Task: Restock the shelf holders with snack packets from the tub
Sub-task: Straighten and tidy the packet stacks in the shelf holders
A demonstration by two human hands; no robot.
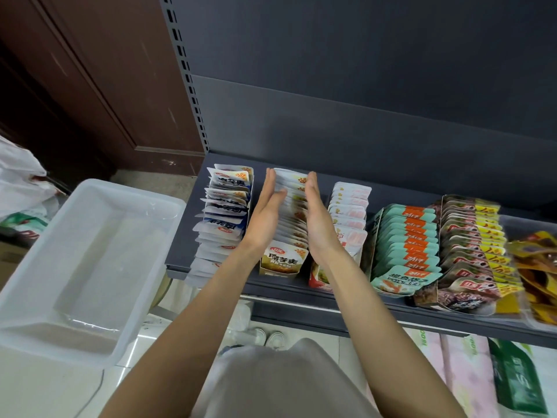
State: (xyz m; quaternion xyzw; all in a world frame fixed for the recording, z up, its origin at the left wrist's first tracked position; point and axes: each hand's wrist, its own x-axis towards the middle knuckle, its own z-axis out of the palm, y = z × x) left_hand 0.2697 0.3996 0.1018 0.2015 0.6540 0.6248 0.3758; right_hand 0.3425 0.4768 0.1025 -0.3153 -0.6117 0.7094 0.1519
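Both hands are flat-fingered here, the left hand (266,211) and right hand (316,217) pressing in on either side of the row of white-and-tan snack packets (291,212) at centre frame, squaring it in its cardboard holder (283,267). The translucent white plastic tub (45,297) at lower left looks empty, so restocking seems nearly finished; only tidying appears left. Room is tight: the blue-and-white packet row (224,215) and the pale pink packet row (349,212) sit just beside each hand, on the dark grey metal shelf (180,236).

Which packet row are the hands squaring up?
The second row from the left, brown-fronted, pressed between left hand and right hand; other rows untouched.
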